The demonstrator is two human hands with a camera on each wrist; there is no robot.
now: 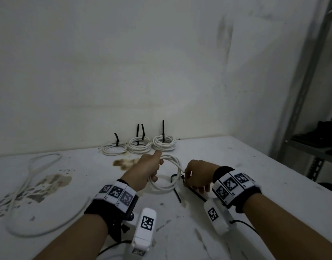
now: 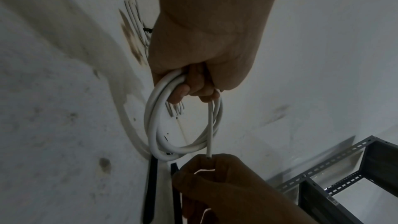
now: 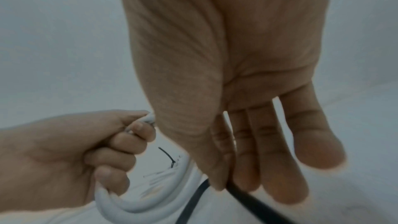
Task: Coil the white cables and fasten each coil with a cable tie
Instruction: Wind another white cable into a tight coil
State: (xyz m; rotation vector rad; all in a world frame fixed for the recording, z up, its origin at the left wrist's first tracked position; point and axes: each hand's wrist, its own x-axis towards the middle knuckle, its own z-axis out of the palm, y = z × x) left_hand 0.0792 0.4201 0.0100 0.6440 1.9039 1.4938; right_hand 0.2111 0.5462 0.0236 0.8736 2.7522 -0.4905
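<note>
Coil held, tie at its right side

Left hand [image 1: 149, 168] grasps white coil [image 1: 169, 174] above mid-bench; right hand [image 1: 197, 175], nearer, pinches black cable tie [image 1: 175, 186] running toward the near edge, just right of the coil.

Head camera looks down and forward over the desk [image 1: 236, 175]; both wrist cameras look closely along the hands, sharing the white coil [image 2: 155, 125].
</note>
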